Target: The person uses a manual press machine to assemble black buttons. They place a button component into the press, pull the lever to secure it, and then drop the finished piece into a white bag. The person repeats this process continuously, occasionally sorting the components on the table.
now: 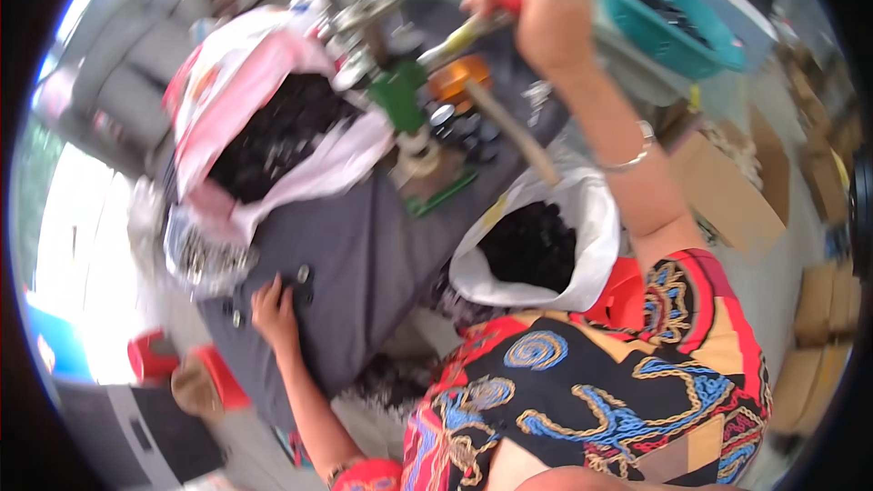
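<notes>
A small hand press with a green body stands on a table covered in dark grey cloth. My right hand is closed around the red-knobbed end of its lever, up at the top of the view. My left hand rests low on the cloth at the left, fingers stretched toward a few small dark and shiny pieces. Nothing shows between those fingers, though they are slightly blurred. A pink-lined bag full of small black pieces lies open left of the press.
A white sack of black pieces hangs open near my body. A clear bag of small metal parts sits at the table's left edge. Beside the press is an orange container. A teal basin stands far right, near cardboard boxes.
</notes>
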Demonstrator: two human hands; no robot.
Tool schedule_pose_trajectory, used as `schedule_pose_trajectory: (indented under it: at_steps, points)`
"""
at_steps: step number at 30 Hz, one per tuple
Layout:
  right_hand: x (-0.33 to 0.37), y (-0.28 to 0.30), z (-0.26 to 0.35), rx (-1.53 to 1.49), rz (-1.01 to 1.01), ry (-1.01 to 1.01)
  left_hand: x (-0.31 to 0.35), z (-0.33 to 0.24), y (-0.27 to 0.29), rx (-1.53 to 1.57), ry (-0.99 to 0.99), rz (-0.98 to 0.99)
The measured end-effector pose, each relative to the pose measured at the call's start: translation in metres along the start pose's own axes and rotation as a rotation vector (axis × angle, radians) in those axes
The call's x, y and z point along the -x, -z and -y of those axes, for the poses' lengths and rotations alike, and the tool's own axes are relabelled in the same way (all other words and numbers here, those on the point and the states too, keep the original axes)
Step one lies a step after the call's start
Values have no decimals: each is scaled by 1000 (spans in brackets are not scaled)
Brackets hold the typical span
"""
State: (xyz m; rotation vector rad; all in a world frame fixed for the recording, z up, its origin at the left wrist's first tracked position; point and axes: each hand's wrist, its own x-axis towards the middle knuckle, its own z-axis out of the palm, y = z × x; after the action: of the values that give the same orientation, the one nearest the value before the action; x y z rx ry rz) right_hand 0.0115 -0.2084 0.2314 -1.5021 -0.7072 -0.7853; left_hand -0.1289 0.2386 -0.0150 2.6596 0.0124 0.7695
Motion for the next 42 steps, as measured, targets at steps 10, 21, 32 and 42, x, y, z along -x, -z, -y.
schedule_pose_trajectory:
  at_steps: [10,21,32,42]
  points:
    - [-8,-11,-7,-217,-24,3,-44,-174,-44,536,39,-130]
    - [-7,-10,-5,-201,-3,23,-89,-228,-128,467,-14,-65]
    - [35,11,-13,-311,108,85,-101,-233,-145,552,68,-49]
    - [165,16,-53,-131,30,327,-69,-213,-114,543,-89,-119]
